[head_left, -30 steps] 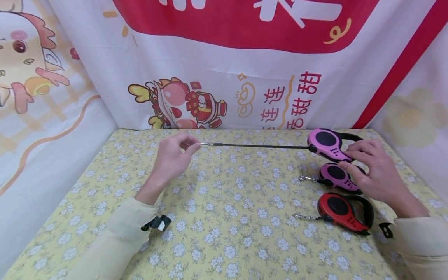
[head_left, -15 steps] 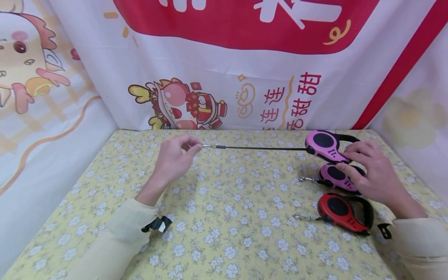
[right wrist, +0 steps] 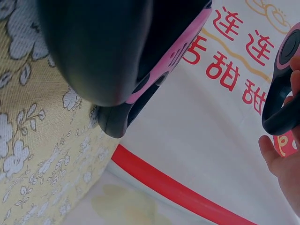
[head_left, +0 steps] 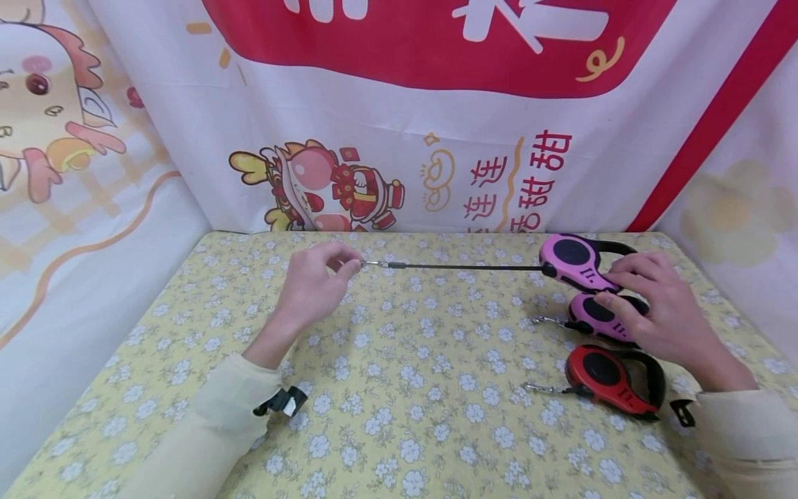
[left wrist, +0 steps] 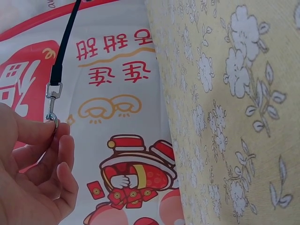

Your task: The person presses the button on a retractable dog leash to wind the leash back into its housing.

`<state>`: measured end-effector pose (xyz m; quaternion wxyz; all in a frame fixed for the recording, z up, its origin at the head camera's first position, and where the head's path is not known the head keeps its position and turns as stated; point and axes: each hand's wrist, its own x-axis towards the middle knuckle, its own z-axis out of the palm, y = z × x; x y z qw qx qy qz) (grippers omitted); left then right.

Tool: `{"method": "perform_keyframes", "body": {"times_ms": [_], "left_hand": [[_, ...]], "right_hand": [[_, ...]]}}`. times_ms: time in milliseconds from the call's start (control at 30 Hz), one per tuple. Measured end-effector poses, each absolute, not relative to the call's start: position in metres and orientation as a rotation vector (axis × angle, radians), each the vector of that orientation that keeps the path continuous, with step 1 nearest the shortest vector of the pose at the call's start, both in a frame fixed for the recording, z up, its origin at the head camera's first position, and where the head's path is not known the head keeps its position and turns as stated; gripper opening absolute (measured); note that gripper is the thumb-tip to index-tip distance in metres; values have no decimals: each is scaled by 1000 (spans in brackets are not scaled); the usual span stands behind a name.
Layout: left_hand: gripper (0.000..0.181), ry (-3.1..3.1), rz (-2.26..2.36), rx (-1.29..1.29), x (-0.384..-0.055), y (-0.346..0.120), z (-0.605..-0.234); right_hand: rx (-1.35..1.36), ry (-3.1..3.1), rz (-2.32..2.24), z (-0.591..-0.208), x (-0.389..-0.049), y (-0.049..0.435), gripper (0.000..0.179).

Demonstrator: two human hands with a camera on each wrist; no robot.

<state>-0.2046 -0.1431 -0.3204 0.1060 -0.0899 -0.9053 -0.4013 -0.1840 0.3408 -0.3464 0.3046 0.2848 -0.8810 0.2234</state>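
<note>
In the head view my left hand [head_left: 314,284] pinches the metal snap clip [head_left: 377,263] between thumb and fingertips. A black leash strap [head_left: 467,267] runs straight from that clip to a pink retractable dog leash [head_left: 572,256] on the right. My right hand [head_left: 667,315] grips this leash near its black handle; the right wrist view shows fingers at the handle [right wrist: 275,96]. Just below it lies a second pink retractable leash [head_left: 600,312], partly hidden by my right thumb. In the left wrist view the clip [left wrist: 53,101] hangs between strap and fingertips.
A red retractable leash [head_left: 607,374] lies at the right, its clip [head_left: 542,387] pointing left. A yellow floral cloth [head_left: 405,388] covers the table. Printed cloth walls [head_left: 399,118] stand behind and at both sides. A dark handle [right wrist: 96,51] looms close in the right wrist view.
My right hand and the held pink leash have shifted slightly left and down. My left hand has edged right, and the visible strap between them is a little shorter.
</note>
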Motion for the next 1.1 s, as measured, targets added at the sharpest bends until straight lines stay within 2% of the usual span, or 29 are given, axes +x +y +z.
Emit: {"method": "perform_keyframes", "body": {"times_ms": [1100], "left_hand": [[18, -2618, -1105, -428, -204, -138, -322]], "right_hand": [[797, -2309, 597, -346, -184, 336, 51]]}}
